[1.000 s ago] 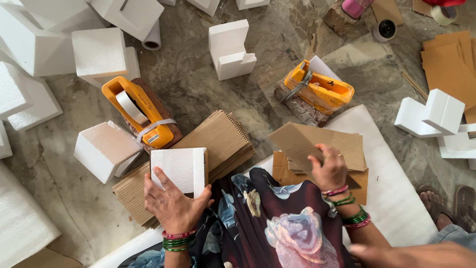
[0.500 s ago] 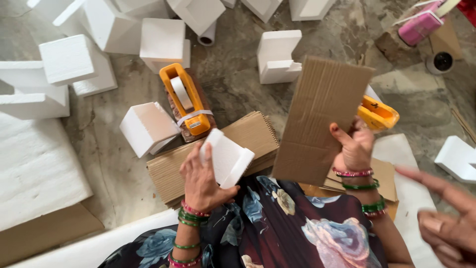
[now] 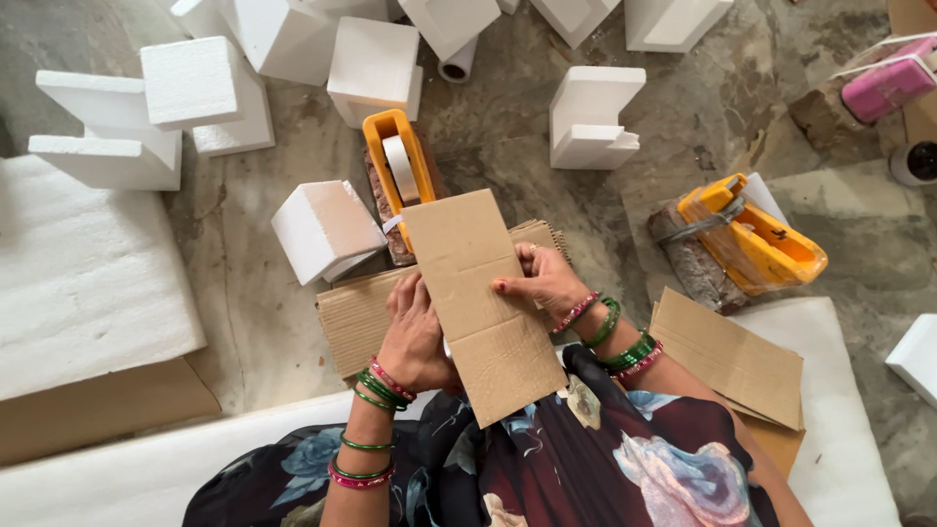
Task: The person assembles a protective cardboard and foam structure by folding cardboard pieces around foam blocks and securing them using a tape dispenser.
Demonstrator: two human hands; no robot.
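My right hand brought the cardboard sheet over in front of me; left hand w/ foam block now behind it, both gripping.

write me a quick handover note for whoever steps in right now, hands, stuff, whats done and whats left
Left hand: grip on the left edge of the cardboard sheet, a white foam piece hidden behind it.
Right hand: fingers pressed on the sheet's front, right side.
Nearby: cardboard stack under the hands, foam block to the left, orange tape dispenser just beyond, second dispenser to the right.
Done: sheet picked up, held flat with both hands.
Left: no fold or tape visible yet.
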